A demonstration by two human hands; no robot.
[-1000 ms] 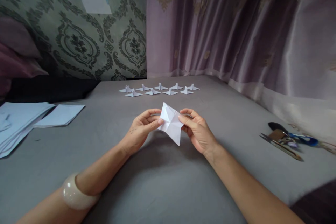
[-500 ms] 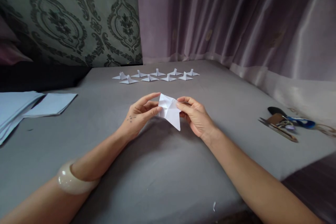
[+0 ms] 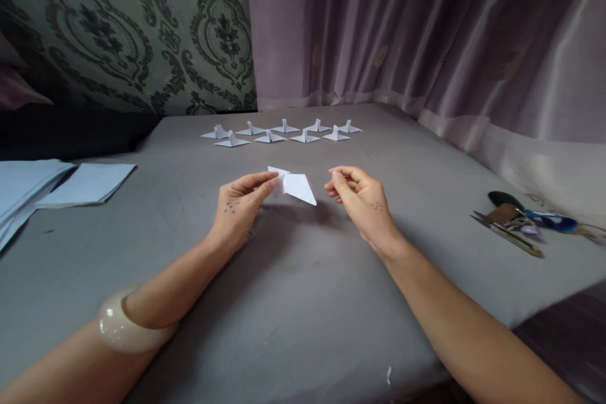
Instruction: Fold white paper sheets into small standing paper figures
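My left hand (image 3: 239, 202) pinches one end of a folded white paper piece (image 3: 296, 186), which sticks out to the right as a flat pointed shape above the grey table (image 3: 293, 303). A pale bangle sits on that wrist. My right hand (image 3: 362, 199) hovers just right of the paper's tip, apart from it, with fingers curled and thumb near the fingertips, holding nothing I can see. Several finished folded paper figures (image 3: 284, 130) stand in two rows farther back on the table.
Stacks of white paper sheets (image 3: 57, 186) lie at the left edge. Scissors and small tools (image 3: 521, 221) lie at the right. A purple curtain (image 3: 449, 44) hangs behind and to the right; patterned wallpaper covers the wall at back left.
Both hands held the paper before; the right hand has let go and moved slightly right. The paper has turned flatter, held by the left hand alone.
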